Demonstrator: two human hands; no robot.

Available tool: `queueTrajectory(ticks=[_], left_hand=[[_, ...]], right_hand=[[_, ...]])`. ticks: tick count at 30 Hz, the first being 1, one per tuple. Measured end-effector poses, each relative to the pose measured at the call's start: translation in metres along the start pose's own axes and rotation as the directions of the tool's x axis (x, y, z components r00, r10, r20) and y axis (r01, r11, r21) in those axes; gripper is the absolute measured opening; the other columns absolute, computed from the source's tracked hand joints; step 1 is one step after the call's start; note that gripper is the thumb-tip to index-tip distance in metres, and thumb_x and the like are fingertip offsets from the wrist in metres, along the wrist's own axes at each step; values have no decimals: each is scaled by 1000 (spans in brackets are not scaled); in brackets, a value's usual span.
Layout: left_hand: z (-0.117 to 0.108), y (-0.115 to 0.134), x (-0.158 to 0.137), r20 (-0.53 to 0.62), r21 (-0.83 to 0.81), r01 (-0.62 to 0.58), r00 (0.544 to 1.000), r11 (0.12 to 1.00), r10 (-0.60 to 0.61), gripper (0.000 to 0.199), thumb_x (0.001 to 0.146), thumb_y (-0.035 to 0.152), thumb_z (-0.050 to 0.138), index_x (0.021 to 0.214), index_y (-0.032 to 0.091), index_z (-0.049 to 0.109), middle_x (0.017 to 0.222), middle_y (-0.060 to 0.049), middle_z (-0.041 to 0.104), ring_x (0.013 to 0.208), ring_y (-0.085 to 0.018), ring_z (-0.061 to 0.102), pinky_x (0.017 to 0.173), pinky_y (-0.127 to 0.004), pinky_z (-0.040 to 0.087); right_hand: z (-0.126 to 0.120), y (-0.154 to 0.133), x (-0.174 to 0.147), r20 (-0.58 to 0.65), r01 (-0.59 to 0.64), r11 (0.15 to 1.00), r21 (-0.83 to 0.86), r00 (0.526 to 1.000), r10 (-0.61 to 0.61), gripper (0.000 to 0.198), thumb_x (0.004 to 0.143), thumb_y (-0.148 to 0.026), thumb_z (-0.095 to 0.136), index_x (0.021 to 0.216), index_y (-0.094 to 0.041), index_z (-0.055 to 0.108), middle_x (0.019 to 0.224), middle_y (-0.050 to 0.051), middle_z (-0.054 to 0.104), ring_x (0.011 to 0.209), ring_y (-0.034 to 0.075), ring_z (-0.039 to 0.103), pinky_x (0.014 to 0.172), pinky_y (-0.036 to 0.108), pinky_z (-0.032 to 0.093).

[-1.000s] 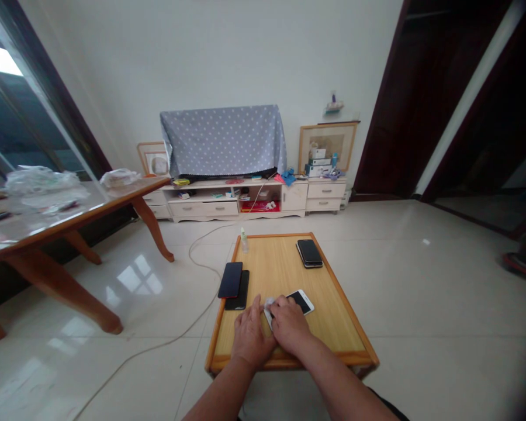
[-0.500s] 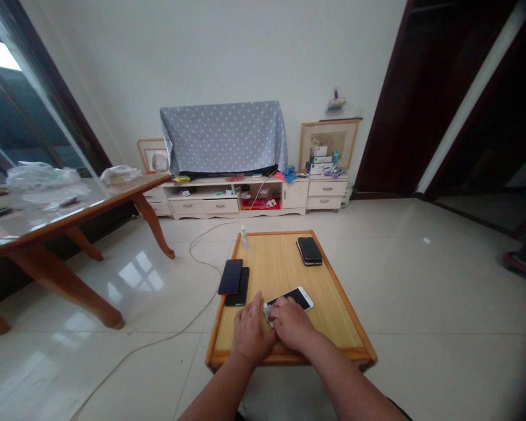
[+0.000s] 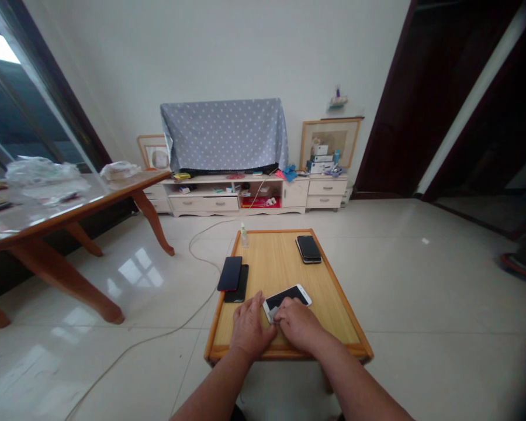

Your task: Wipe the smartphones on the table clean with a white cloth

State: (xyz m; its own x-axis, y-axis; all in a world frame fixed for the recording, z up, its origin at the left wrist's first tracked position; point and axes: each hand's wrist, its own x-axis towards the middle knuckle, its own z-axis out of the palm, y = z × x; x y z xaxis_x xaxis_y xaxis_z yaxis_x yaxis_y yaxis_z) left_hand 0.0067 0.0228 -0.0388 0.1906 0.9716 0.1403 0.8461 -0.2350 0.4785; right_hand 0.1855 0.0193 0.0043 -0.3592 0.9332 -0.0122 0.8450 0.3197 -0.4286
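A white smartphone (image 3: pixel 294 292) lies face up and at a slant on the small wooden table (image 3: pixel 280 257). My right hand (image 3: pixel 298 323) is closed on a small pale wipe (image 3: pixel 273 314), pressed to the phone's lower end. Beside the phone's left end rests my left hand (image 3: pixel 249 328), open, its fingers stretched forward and its thumb near the phone's bottom edge. Whether that thumb touches the phone, I cannot tell. My right fingers cover part of the screen.
Left on the table, a dark blue phone (image 3: pixel 230 273) overlaps a black phone (image 3: pixel 242 286). Stacked phones (image 3: pixel 308 249) lie at the far right. A clear spray bottle (image 3: pixel 244 237) stands at the far left corner. A cable (image 3: pixel 166 333) runs across the floor.
My right hand has shifted slightly right and toward me with the wipe, showing more of the phone's lower left corner. My left hand stays almost in place.
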Motion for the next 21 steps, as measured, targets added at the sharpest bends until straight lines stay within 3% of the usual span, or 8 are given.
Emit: queueTrajectory(ticks=[4,10,15,21], left_hand=[[0,2,0,-1,7,11,1000,1000,-11,88,72,36,65,151,18,30,142,-11,57,136,-28,44,115,-42,22],[-2,4,0,10,-2,14,1000,1000,-14,86,73,42,64,149,18,33,141,-13,57,137,-28,44,115,-41,21],[-2,3,-1,6,34,2,1000,999,-2,84,71,36,64,148,18,34,141,-12,57,136,-27,44,115,-40,22],[-3,6,-1,-15,34,-1,1000,999,1,77,76,42,63,145,19,38,142,-13,56,136,-29,45,114,-43,24]], right_hand=[[1,-3,0,-61,-81,996,-33,995,79,38,83,-14,54,109,-30,76,105,6,65,96,21,54,81,29,38],[4,-7,-2,20,30,1000,-8,999,-30,29,89,-21,52,96,-29,79,99,6,66,94,21,55,81,29,38],[-1,9,-1,-44,-145,989,29,988,146,30,91,-17,48,93,-21,77,99,8,65,93,20,58,78,28,38],[17,-8,-3,-109,-137,986,93,983,147,24,84,-13,55,102,-22,69,102,4,67,96,17,60,79,24,38]])
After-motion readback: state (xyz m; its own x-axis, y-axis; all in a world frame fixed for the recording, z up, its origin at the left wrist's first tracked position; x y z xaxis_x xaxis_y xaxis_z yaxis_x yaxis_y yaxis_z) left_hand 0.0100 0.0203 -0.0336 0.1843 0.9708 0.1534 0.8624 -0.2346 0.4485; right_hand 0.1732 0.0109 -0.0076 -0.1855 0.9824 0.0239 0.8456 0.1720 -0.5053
